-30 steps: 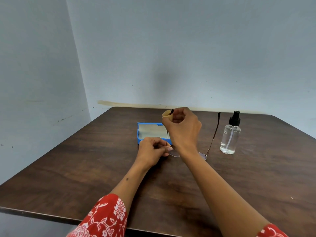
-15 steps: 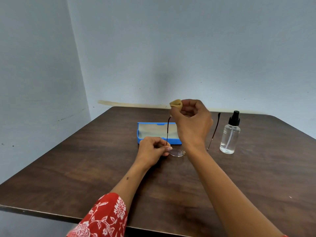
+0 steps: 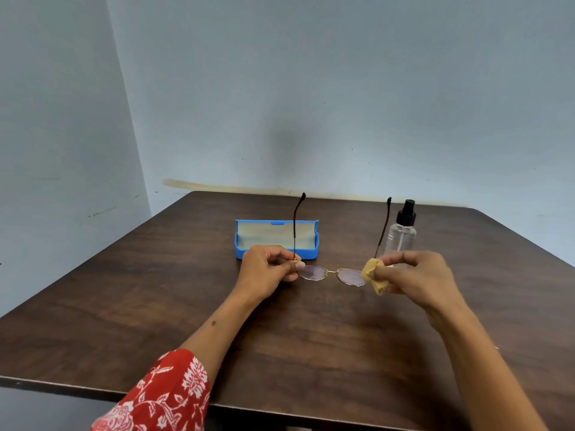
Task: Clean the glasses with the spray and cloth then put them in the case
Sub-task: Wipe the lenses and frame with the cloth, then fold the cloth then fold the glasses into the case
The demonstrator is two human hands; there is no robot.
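Observation:
Thin gold-rimmed glasses (image 3: 331, 274) are held just above the table, lenses facing me and both dark temple arms sticking up. My left hand (image 3: 269, 270) pinches the frame at its left hinge. My right hand (image 3: 417, 279) pinches a small yellow cloth (image 3: 375, 275) against the outer edge of the right lens. Behind the glasses an open blue case (image 3: 277, 239) with a beige lining lies on the table. A clear spray bottle (image 3: 401, 234) with a black pump top stands upright to the right, partly behind the right temple arm.
A dark wooden table (image 3: 311, 337) fills the lower view, its front edge close to me. Pale blue walls rise behind it and to the left. The table's back edge runs along the wall.
My right hand, holding the cloth, came down off the raised left temple arm and moved right to the right lens. The glasses now show both lenses. My left hand kept its pinch.

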